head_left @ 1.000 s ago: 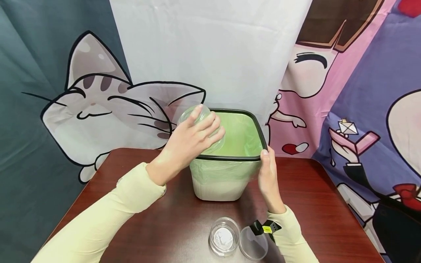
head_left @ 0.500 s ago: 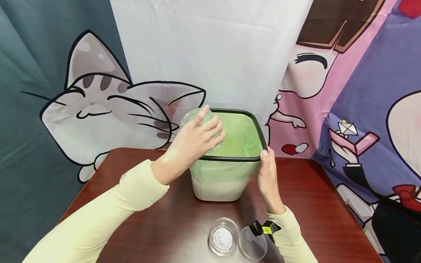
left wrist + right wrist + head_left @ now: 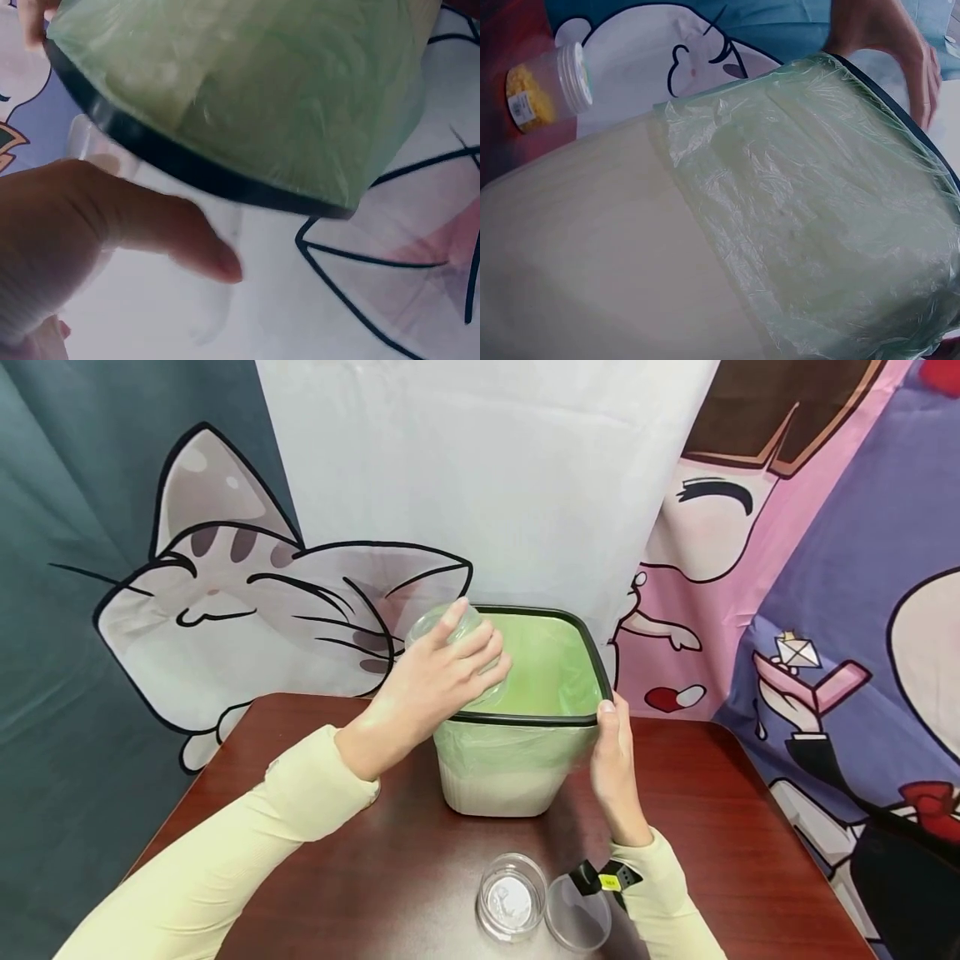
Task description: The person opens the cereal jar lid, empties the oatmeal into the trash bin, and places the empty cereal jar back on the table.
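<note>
A pale waste bin (image 3: 495,777) with a black rim and a green bag liner (image 3: 543,660) stands on the table. Over its left rim my left hand (image 3: 442,677) holds a clear plastic jar (image 3: 422,627), tilted with its mouth toward the inside. In the left wrist view, the left thumb (image 3: 195,240) lies along the see-through jar wall. My right hand (image 3: 615,760) grips the bin's front right corner, thumb at the rim. A second clear jar (image 3: 512,902), lidless, stands in front of the bin, with a clear round lid (image 3: 577,917) beside it.
A jar of yellow pieces (image 3: 544,90) with a white lid stands left of the bin, mostly behind the left sleeve in the head view. The reddish-brown table (image 3: 697,810) ends near a printed cloth backdrop (image 3: 480,485). A black strap (image 3: 611,878) is on the right wrist.
My left hand, with the tilted jar, shifts slightly right and then back left over the bin's rim. The right hand keeps its grip on the bin corner.
</note>
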The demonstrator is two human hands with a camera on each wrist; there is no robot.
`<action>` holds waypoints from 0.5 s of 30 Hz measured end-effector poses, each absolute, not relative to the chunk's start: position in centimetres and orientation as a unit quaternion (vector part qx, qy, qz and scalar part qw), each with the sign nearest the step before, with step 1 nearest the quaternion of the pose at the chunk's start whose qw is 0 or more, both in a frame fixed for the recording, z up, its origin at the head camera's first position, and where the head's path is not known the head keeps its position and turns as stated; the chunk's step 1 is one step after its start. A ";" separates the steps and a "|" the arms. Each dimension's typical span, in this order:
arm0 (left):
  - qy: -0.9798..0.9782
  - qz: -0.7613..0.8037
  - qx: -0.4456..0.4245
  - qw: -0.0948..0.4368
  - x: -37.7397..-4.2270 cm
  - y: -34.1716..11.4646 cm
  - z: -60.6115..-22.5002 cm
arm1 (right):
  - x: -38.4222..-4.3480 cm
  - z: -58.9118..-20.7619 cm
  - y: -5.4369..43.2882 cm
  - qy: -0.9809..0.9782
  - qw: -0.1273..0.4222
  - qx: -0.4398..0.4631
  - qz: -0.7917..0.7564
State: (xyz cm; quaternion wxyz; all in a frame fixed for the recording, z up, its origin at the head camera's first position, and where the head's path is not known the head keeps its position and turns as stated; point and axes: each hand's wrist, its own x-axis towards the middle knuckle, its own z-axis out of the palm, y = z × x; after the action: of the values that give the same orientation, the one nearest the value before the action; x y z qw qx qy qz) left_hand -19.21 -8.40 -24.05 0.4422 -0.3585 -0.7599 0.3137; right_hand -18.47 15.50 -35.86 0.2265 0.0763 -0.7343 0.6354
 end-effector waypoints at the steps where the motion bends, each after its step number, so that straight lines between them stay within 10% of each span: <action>1: -0.763 0.316 -0.359 0.435 -19.2 -8.5 -24.1 | -18.5 -35.9 15.5 -0.734 0.225 0.077 0.636; 15: -0.760 0.322 -0.371 0.426 -19.3 -8.7 -24.0 | -18.8 -35.9 15.3 -0.737 0.232 0.068 0.631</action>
State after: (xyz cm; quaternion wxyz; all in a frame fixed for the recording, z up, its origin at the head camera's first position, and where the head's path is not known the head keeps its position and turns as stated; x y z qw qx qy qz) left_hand -19.27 -8.65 -23.99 0.4256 -0.3714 -0.7596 0.3225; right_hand -18.79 15.33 -35.89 0.2316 0.0679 -0.7373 0.6310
